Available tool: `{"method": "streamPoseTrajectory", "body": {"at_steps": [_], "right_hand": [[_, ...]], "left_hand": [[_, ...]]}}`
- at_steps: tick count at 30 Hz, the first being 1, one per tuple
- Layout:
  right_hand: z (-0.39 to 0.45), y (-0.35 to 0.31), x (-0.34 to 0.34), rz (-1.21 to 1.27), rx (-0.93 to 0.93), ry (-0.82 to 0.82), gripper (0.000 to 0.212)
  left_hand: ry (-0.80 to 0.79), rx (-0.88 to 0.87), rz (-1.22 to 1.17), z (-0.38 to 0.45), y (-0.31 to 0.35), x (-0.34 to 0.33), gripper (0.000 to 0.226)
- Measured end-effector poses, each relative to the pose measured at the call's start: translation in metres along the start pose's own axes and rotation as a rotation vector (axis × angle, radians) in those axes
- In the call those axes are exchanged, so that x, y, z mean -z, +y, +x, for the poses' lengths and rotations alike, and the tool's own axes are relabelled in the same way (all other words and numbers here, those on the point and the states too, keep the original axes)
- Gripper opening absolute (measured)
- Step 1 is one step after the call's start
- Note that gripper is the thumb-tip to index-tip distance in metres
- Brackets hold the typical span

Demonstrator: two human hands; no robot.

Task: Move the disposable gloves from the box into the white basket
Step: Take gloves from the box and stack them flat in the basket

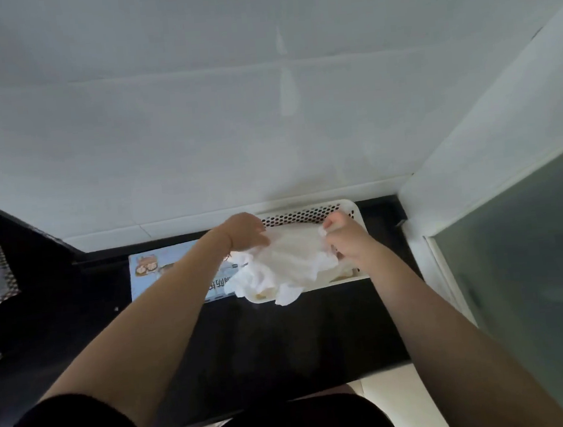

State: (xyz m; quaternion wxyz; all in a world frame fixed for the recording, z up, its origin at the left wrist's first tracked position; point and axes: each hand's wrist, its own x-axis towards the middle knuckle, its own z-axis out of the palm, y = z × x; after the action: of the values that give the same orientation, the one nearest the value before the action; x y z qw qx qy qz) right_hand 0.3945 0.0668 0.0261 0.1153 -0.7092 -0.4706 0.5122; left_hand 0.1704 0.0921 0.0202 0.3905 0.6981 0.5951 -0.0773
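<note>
Most gloves (288, 261) already heap in the white basket (351, 206), some spilling over its front rim; left hand (246, 232) and right hand (346, 238) each pinch the bundle; the box (161, 269) sits beside it, contents unseen.

— Where are you standing?

— At home, I'd say, in a kitchen or washroom corner. In front of me runs a dark glossy counter (285, 337) set against a white tiled wall (229, 115).

— What else points that way?

— On my right is a frosted glass panel (537, 274) in a pale frame, and a perforated white basket (307, 213) sits on the counter against the wall.
</note>
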Motion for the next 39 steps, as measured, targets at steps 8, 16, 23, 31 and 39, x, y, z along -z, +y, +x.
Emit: {"method": "streamPoseTrajectory", "body": {"at_steps": [8, 16, 23, 31, 39], "right_hand": [[0.037, 0.033, 0.022, -0.194, 0.108, 0.055, 0.037], [0.059, 0.045, 0.018, -0.595, 0.261, -0.02, 0.045], [0.057, 0.047, 0.013, -1.205, 0.477, 0.121, 0.035], [0.048, 0.043, 0.003, -1.28, 0.431, 0.227, 0.037], [0.025, -0.031, -0.06, -0.929, 0.722, 0.209, 0.019]], "left_hand": [[0.239, 0.049, 0.345, 0.05, 0.022, -0.036, 0.032], [0.221, -0.182, 0.468, 0.038, 0.035, -0.1, 0.077], [0.177, -0.06, 0.531, 0.037, 0.008, -0.108, 0.102], [0.144, -0.035, 0.477, 0.034, 0.013, -0.105, 0.11], [0.899, -0.162, 0.118, -0.006, -0.031, -0.073, 0.036]]}}
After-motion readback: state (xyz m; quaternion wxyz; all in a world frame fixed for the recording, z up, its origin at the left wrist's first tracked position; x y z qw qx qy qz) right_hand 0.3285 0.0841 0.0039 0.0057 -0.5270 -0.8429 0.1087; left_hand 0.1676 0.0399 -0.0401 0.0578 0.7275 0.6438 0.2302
